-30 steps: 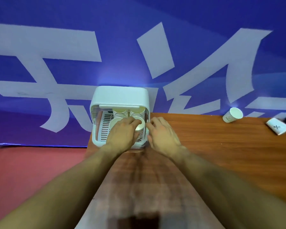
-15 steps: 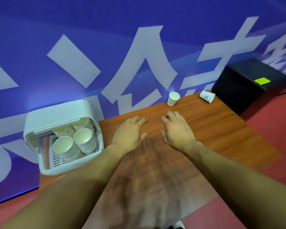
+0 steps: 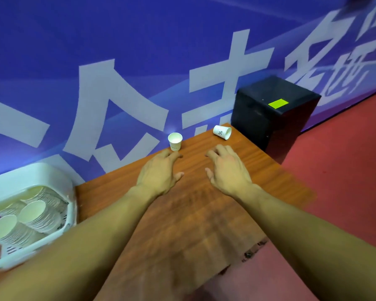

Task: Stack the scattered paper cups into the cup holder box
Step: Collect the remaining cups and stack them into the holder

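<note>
Blue wall banner (image 3: 117,51) with big white characters runs behind everything, cropped on all sides. Wooden table (image 3: 204,213) juts toward the red floor (image 3: 345,181); its near end is blurred and its far right corner sits just beside one black box (image 3: 276,114) with a green label. One white cup holder box (image 3: 30,181) at the table's left end, cut off by the frame edge, blurred; four stacks of paper cups (image 3: 30,216) inside, count shaky. Two bare forearms reach in. Left hand (image 3: 159,172) empty, fingers spread, tips near the upright cup (image 3: 175,141), contact unclear. Right hand (image 3: 228,170) empty, fingers apart, short of the tipped cup (image 3: 222,132) lying by the far right corner. Open tabletop between hands.
</note>
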`<state>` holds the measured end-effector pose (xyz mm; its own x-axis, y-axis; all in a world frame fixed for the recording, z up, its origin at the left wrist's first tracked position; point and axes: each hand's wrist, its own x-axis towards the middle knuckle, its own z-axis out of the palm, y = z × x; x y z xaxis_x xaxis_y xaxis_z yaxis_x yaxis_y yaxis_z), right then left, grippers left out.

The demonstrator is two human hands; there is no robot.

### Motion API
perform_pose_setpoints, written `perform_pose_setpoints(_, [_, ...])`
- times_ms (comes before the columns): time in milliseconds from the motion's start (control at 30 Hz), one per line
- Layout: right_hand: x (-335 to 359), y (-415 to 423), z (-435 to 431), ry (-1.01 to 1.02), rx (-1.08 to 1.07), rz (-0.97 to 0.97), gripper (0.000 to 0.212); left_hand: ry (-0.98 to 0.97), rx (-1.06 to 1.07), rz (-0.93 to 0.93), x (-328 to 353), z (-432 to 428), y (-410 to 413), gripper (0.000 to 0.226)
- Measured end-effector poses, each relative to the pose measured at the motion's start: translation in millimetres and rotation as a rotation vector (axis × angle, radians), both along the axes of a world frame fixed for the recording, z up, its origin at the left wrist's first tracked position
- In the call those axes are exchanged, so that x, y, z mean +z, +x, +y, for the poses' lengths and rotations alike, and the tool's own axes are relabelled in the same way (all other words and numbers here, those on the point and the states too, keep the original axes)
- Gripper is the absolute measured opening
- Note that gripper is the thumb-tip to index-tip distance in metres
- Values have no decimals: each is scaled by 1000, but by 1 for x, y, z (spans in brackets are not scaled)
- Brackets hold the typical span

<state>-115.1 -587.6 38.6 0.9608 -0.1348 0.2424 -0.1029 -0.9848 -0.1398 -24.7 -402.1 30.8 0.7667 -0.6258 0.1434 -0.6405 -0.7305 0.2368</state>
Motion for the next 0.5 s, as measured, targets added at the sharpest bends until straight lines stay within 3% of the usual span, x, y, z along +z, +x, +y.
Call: perform_pose_setpoints(500, [16,-18,-157,97,-54,-45,46,42,19,14,24,-160,-1,53])
